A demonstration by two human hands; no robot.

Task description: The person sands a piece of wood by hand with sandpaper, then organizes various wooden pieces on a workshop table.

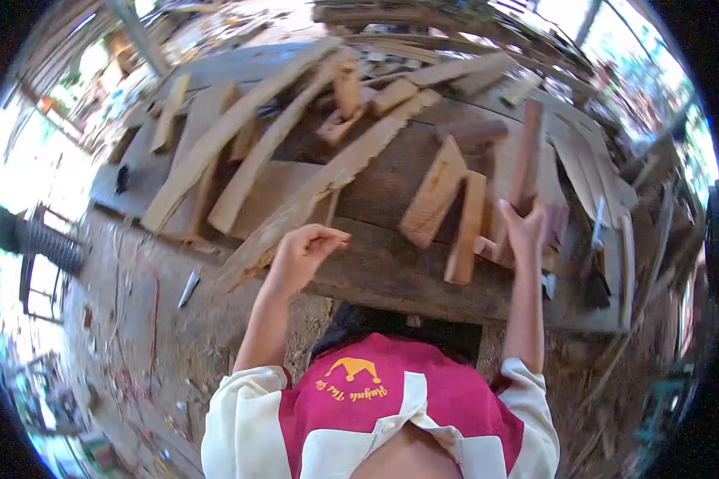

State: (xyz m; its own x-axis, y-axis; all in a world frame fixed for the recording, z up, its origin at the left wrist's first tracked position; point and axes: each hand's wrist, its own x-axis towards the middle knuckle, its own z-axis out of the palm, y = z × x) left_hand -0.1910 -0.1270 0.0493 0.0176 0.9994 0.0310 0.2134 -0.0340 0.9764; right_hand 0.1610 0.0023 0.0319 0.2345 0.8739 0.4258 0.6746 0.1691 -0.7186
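My left hand (305, 249) is above the front edge of the wooden bench, its fingers curled towards the thumb with nothing visible in them. Close beside it lies a rough-edged plank (327, 182), slanting up to the right. On the right, my right hand (526, 230) has its thumb and fingers around the lower end of a reddish-brown wood strip (526, 152), which points away from me. A wide wood block (435, 195) and a narrower wood piece (466, 231) lie to the left of that hand.
Long curved planks (244, 132) cover the bench's left side. Further back, an upright wood block (347, 89) stands among other offcuts. Thin boards (587, 164) and a blade-like tool (597, 223) lie at the right. A pale, knife-like object (189, 288) is on the dirt floor.
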